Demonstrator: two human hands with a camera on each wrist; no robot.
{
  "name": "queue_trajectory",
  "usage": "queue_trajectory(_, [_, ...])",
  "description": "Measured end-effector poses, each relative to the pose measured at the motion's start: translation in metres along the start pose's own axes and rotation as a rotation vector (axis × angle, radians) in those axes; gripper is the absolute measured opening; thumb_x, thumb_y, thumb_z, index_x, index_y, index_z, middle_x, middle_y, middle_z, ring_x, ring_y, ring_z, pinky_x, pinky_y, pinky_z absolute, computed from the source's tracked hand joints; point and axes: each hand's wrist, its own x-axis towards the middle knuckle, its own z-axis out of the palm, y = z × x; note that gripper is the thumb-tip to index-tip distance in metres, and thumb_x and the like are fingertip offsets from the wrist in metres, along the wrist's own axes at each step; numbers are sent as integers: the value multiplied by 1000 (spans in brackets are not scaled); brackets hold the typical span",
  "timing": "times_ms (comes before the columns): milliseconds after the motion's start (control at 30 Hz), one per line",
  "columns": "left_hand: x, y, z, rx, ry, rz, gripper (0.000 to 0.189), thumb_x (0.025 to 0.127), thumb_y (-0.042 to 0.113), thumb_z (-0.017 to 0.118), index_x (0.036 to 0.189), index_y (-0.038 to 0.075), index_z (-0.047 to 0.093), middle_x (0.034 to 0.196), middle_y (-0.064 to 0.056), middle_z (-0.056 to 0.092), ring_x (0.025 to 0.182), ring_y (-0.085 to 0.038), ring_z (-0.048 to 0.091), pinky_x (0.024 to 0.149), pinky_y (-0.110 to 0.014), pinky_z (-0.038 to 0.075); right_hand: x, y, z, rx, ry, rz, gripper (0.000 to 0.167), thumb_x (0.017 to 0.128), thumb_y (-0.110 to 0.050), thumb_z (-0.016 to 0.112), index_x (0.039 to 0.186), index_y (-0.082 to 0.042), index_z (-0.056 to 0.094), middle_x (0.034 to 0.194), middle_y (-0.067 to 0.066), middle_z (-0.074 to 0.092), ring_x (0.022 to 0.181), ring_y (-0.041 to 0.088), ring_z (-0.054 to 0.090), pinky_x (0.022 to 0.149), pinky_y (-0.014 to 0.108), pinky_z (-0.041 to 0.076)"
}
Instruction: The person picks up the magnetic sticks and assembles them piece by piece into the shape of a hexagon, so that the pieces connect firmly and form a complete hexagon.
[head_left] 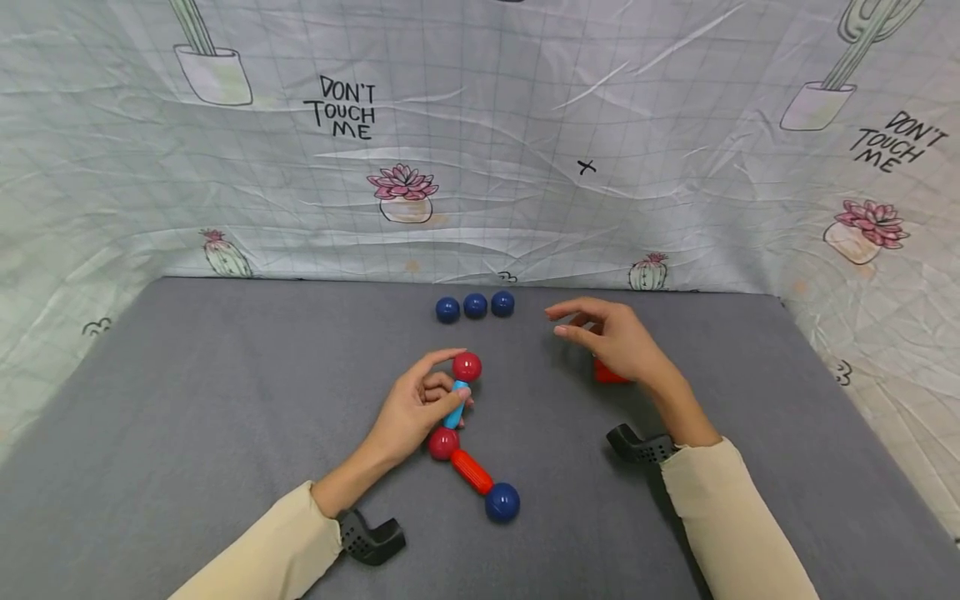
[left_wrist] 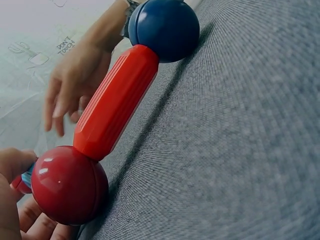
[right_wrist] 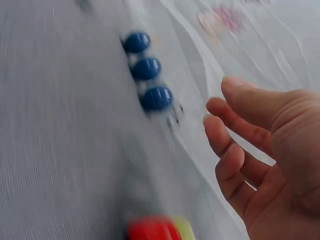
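My left hand (head_left: pixel 416 408) pinches a light blue rod (head_left: pixel 454 410) with a red ball at each end. Its index finger reaches the far red ball (head_left: pixel 467 367). From the near red ball (head_left: pixel 443 443), a red ridged rod (left_wrist: pixel 117 100) runs to a dark blue ball (head_left: pixel 502 502), forming one bent chain. The left wrist view shows this part close over the grey cloth. My right hand (head_left: pixel 618 337) hovers at the right with loosely bent fingers and nothing between them. Below it, a red piece (head_left: pixel 609 372) is partly hidden by the hand.
Three dark blue balls (head_left: pixel 476 306) sit in a row near the back edge of the grey table (head_left: pixel 247 400). Behind rises a white printed cloth (head_left: pixel 487 125). A yellow-green piece (right_wrist: pixel 185 229) shows beside the red one in the right wrist view.
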Motion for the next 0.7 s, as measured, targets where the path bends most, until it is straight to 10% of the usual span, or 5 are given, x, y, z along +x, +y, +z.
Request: queue_trajectory(700, [-1,1,0,-53,38,12,37,93,2,61,127,1,46,80,-30,56,56,-16,50,51,-22,38,-25,58,-35,-176,22,178,30,91,-28,68,117,-14,68,94,5,63,74,22,49,54,28,38])
